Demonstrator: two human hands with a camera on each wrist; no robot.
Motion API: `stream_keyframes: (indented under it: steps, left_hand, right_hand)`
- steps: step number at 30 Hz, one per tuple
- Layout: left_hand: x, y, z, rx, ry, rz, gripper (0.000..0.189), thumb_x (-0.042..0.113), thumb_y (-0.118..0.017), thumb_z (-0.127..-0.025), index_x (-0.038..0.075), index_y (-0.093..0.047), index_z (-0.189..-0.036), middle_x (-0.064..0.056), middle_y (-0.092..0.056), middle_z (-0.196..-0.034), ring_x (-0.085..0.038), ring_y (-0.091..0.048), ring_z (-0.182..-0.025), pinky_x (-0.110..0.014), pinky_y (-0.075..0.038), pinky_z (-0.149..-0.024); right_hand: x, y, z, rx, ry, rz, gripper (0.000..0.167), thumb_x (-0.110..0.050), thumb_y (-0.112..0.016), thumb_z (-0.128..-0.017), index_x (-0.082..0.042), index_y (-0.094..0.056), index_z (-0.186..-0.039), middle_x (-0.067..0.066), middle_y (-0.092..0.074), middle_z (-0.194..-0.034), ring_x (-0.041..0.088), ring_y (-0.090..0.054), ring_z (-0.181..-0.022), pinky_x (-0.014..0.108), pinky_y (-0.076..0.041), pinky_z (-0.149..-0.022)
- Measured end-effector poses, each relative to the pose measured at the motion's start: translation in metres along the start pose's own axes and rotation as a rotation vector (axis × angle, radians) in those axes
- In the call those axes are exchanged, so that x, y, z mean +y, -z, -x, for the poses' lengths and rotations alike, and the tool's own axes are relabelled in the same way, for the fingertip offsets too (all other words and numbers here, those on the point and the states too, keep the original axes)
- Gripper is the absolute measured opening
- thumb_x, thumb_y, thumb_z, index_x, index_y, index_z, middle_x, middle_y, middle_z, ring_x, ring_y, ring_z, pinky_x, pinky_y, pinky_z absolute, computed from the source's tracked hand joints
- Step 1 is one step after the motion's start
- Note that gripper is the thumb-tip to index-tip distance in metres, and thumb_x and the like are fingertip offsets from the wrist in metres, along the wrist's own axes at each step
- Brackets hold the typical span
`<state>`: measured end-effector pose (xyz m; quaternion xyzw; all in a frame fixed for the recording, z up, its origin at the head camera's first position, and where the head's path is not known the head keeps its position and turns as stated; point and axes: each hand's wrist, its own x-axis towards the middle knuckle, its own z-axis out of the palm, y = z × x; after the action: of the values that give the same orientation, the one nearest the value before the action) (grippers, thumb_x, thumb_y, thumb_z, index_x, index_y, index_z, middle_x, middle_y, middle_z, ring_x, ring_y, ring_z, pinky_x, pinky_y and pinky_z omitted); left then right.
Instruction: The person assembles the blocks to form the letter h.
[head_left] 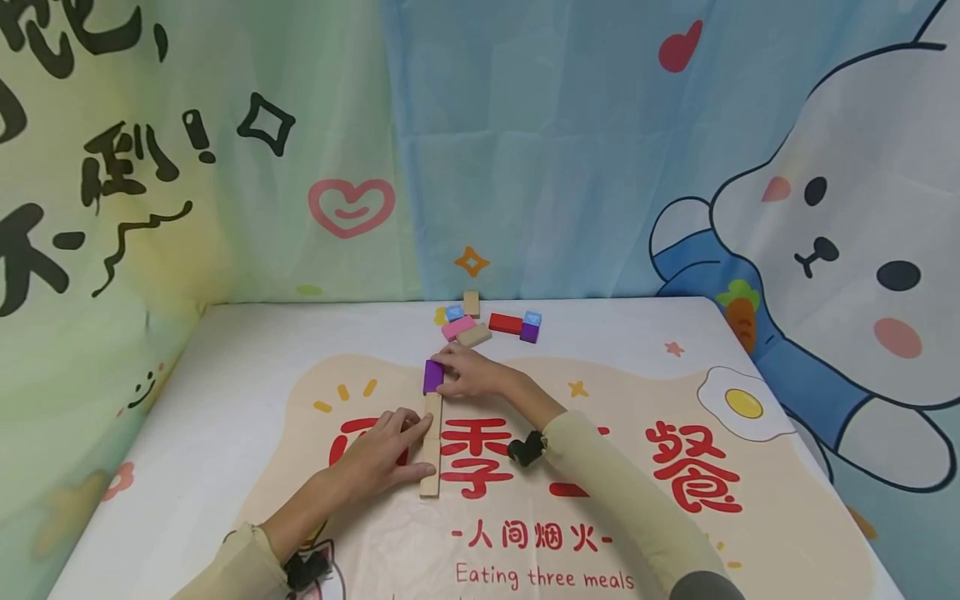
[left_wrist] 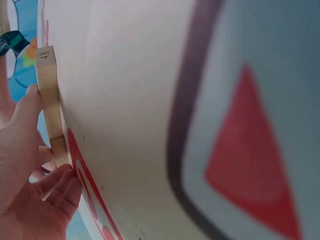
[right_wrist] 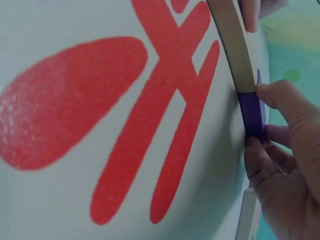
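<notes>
Plain wooden blocks (head_left: 430, 450) lie end to end in a narrow row on the table; the near end is marked 48 in the left wrist view. A purple block (head_left: 433, 377) continues the row at its far end, meeting the wood in the right wrist view (right_wrist: 252, 112). My right hand (head_left: 476, 372) pinches this purple block between thumb and fingers. My left hand (head_left: 375, 450) lies along the row's left side, its thumb and fingertips touching the wooden blocks. In the left wrist view, the thumb (left_wrist: 30, 107) rests against the nearest block.
Beyond the row sits a loose group of blocks: a pink block (head_left: 458, 327), a red block (head_left: 506, 323), wooden blocks (head_left: 474, 335), blue ones (head_left: 532, 318) and a purple one (head_left: 529, 333). A printed cloth (head_left: 600, 533) covers the table. A fabric backdrop (head_left: 525, 167) hangs behind.
</notes>
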<state>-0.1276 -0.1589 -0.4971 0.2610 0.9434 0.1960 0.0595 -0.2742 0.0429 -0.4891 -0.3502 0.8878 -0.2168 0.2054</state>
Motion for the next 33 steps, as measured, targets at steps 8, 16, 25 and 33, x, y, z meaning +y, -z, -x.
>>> stream_keyframes:
  steps: [8,16,25,33]
  left_hand:
    - [0.002,0.001,0.002,0.007,-0.003,-0.009,0.077,0.053,-0.067,-0.085,0.012,-0.044,-0.146,-0.006,-0.050,-0.129,-0.015,-0.046,-0.108,-0.023,-0.048,-0.075]
    - [0.003,0.001,0.002,0.002,0.011,-0.003,0.077,0.053,-0.067,-0.085,0.012,-0.044,-0.146,-0.006,-0.050,-0.130,-0.016,-0.046,-0.109,-0.025,-0.050,-0.078]
    - [0.003,0.001,0.001,-0.004,0.017,0.001,0.077,0.052,-0.067,-0.085,0.013,-0.043,-0.147,-0.006,-0.050,-0.131,-0.017,-0.046,-0.111,-0.028,-0.051,-0.079]
    - [0.002,-0.001,0.001,0.004,0.011,-0.001,0.078,0.053,-0.067,-0.085,0.013,-0.043,-0.147,-0.005,-0.050,-0.130,-0.016,-0.046,-0.111,-0.025,-0.050,-0.076]
  right_hand:
    - [-0.002,-0.004,0.000,0.002,-0.010,0.020,0.064,-0.029,-0.063,-0.092,-0.005,-0.040,-0.147,0.013,-0.044,-0.142,0.022,-0.045,-0.125,0.035,-0.043,-0.106]
    - [-0.005,-0.001,0.008,0.119,-0.044,0.062,0.073,-0.043,-0.062,-0.091,-0.009,-0.036,-0.150,0.014,-0.037,-0.152,0.029,-0.034,-0.143,0.047,-0.036,-0.113]
    - [0.004,0.001,0.021,0.240,-0.068,0.002,0.075,-0.045,-0.062,-0.091,-0.010,-0.035,-0.150,0.015,-0.034,-0.154,0.032,-0.034,-0.143,0.053,-0.037,-0.111]
    - [0.011,0.002,0.021,0.313,-0.056,-0.004,0.067,-0.044,-0.065,-0.089,-0.008,-0.046,-0.143,0.011,-0.045,-0.144,0.029,-0.043,-0.134,0.051,-0.043,-0.105]
